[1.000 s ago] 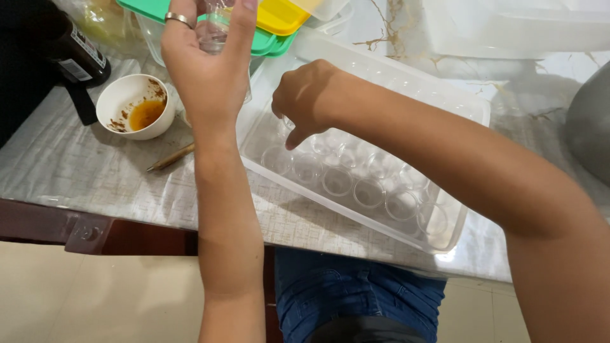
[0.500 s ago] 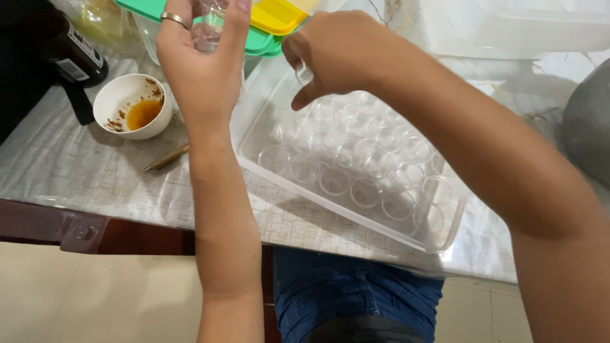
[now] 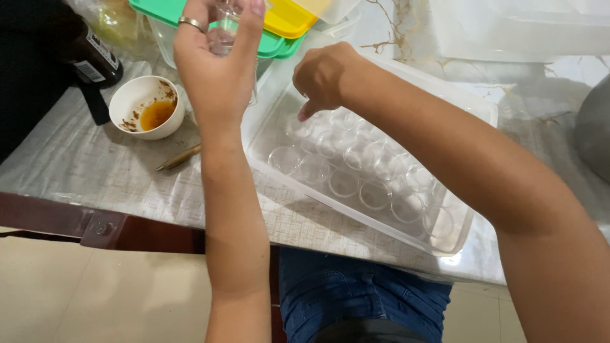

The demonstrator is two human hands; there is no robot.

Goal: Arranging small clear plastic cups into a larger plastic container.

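So the big clear plastic tray [image 3: 473, 209] of little round cups is sitting across the table [image 3: 95, 171], kind of diagonal. The right hand [image 3: 324, 76] is hovering over the tray's far-left corner, fingers curled loosely downward; can't tell whether they're pinching anything. The left hand [image 3: 216, 70], ring on it, is raised just left of the tray, gripping a small clear glass jar [image 3: 223, 32]. Further left of the tray a white bowl [image 3: 130, 101] with orange sauce is sitting.

Partly hidden and cropped things

The small clear glass jar [image 3: 223, 32] sits half behind the left hand [image 3: 216, 70] and is cut by the top edge; the grey round pot [image 3: 594, 136] is cropped at right.
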